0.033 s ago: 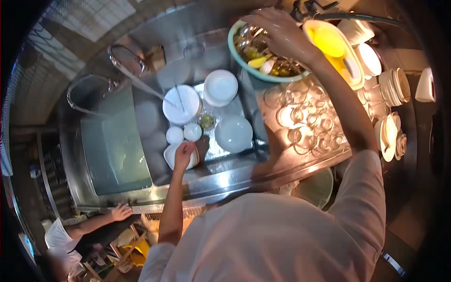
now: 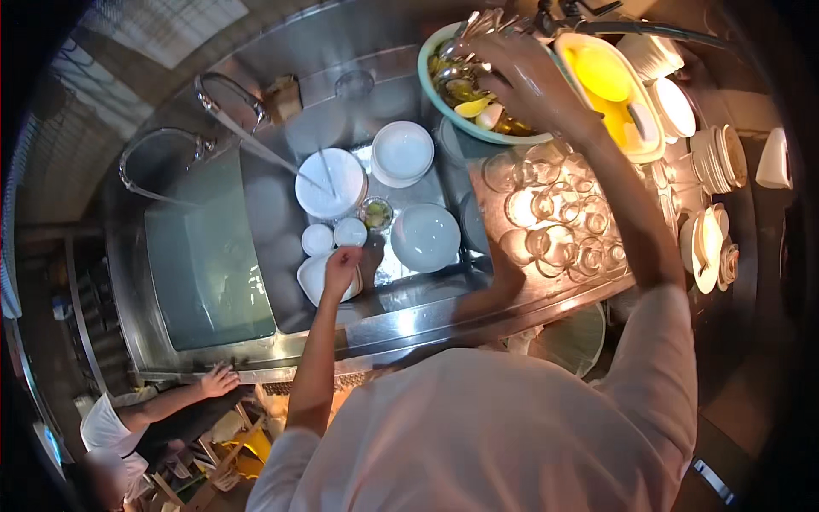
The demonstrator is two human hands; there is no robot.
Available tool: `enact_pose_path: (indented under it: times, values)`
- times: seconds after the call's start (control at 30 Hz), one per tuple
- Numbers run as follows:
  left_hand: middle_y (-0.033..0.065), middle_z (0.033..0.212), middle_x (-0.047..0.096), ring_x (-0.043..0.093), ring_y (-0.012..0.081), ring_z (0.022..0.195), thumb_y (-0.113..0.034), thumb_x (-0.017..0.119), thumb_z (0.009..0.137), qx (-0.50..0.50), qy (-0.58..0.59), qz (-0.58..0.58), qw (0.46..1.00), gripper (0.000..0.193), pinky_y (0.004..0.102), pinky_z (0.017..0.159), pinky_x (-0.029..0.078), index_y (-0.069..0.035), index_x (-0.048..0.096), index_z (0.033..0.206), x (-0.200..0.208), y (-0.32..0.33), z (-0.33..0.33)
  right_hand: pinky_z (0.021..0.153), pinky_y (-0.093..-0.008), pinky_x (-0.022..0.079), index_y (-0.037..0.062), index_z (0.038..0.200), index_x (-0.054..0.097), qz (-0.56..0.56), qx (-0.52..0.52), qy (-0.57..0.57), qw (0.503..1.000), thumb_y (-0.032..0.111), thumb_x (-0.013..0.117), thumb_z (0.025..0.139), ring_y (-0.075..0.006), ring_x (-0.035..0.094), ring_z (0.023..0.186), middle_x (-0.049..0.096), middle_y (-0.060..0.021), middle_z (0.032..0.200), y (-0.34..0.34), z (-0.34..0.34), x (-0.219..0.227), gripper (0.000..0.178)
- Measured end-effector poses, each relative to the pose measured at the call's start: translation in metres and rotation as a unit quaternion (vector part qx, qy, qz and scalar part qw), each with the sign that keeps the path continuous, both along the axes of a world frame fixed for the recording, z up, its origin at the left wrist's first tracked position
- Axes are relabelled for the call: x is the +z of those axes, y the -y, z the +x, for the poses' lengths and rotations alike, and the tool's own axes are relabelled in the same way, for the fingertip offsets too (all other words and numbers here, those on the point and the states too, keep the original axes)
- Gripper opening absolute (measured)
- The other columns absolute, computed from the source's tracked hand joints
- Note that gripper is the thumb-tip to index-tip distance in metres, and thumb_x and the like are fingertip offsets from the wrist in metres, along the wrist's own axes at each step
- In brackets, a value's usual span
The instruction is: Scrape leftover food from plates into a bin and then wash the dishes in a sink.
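Note:
My right hand [image 2: 533, 72] is in the teal basin [image 2: 424, 85], its fingers closed round a bunch of wet spoons [image 2: 461, 61] and other cutlery whose ends stick up past the knuckles. Around it in the basin lie more cutlery, a yellow spoon [image 2: 473, 107] and a small white piece. My left hand [image 2: 343, 263] hangs curled over a squarish white bowl [image 2: 316, 277] in the sink, beside two small white cups [image 2: 350, 232]. Whether it holds anything is hidden.
Water runs from a faucet [image 2: 205, 94] onto stacked white plates [image 2: 328, 183]. Left is a water-filled sink [image 2: 205, 273]. Glasses [image 2: 554, 218] crowd the right counter, with a yellow-filled tub [image 2: 636, 128] and stacked dishes [image 2: 717, 158] beyond. At lower left another person's hand [image 2: 220, 381] touches the counter edge.
My right hand has gone from lying spread over the cutlery to closing round a bunch of it, which is now lifted somewhat. My left hand has shifted slightly right.

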State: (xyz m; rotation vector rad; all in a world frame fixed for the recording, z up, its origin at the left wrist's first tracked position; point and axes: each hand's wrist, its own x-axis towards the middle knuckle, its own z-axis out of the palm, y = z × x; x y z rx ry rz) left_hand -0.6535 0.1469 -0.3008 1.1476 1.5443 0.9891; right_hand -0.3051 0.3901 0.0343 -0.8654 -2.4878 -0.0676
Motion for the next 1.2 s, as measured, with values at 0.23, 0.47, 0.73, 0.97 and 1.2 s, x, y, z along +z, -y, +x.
enact_pose_path:
  times: [0.23, 0.47, 0.73, 0.97, 1.2]
  values:
    - [0.0235, 0.11, 0.06, 0.057, 0.0364, 0.105, -0.03, 0.061, 0.08, -0.212, -0.223, -0.252, 0.917, 0.046, 0.0432, 0.091, 0.044, -0.002, 0.053, 0.115, -0.169, -0.063, 0.091, 0.086, -0.0441, 0.044, 0.0091, 0.119, 0.053, -0.433, -0.161, -0.008, 0.887, 0.01, 0.065, 0.073, -0.0367, 0.055, 0.101, 0.057, -0.0169, 0.109, 0.257, 0.035, -0.163, 0.048]
    - [0.0289, 0.103, 0.058, 0.058, 0.0444, 0.092, -0.014, 0.055, 0.081, -0.182, -0.221, -0.135, 0.949, 0.037, 0.0526, 0.076, 0.046, -0.004, 0.043, 0.115, -0.192, -0.049, 0.09, 0.101, -0.0464, 0.034, 0.0057, 0.107, 0.058, -0.34, -0.343, 0.038, 0.874, 0.011, 0.065, 0.076, -0.0383, 0.048, 0.114, 0.054, -0.0166, 0.12, 0.319, -0.032, -0.189, 0.033]
    - [0.0233, 0.095, 0.055, 0.058, 0.0431, 0.073, -0.006, 0.049, 0.082, -0.237, -0.339, 0.186, 0.892, 0.042, 0.0525, 0.059, 0.046, -0.01, 0.041, 0.123, -0.119, -0.124, 0.024, 0.094, -0.0465, 0.04, 0.0026, 0.12, 0.048, -0.381, -0.278, 0.023, 0.882, 0.004, 0.06, 0.072, -0.0367, 0.049, 0.112, 0.054, -0.0189, 0.114, 0.204, -0.085, -0.291, 0.05]
    - [0.0226, 0.105, 0.051, 0.056, 0.046, 0.081, -0.005, 0.047, 0.086, -0.13, -0.424, 0.111, 0.89, 0.041, 0.0541, 0.067, 0.047, -0.007, 0.041, 0.126, 0.0, -0.183, -0.075, 0.089, -0.0442, 0.047, 0.0021, 0.123, 0.047, -0.437, -0.329, 0.175, 0.819, 0.008, 0.056, 0.077, -0.0363, 0.056, 0.106, 0.052, -0.0226, 0.122, 0.119, -0.076, -0.451, 0.047]
    - [0.022, 0.102, 0.052, 0.054, 0.045, 0.09, -0.005, 0.05, 0.084, -0.098, -0.517, 0.079, 0.847, 0.046, 0.0516, 0.068, 0.047, -0.009, 0.04, 0.129, 0.049, -0.19, -0.138, 0.091, -0.043, 0.047, 0.0034, 0.111, 0.06, -0.592, -0.241, 0.186, 0.746, 0.016, 0.051, 0.082, -0.0341, 0.058, 0.107, 0.058, -0.019, 0.118, 0.051, -0.102, -0.492, 0.033]
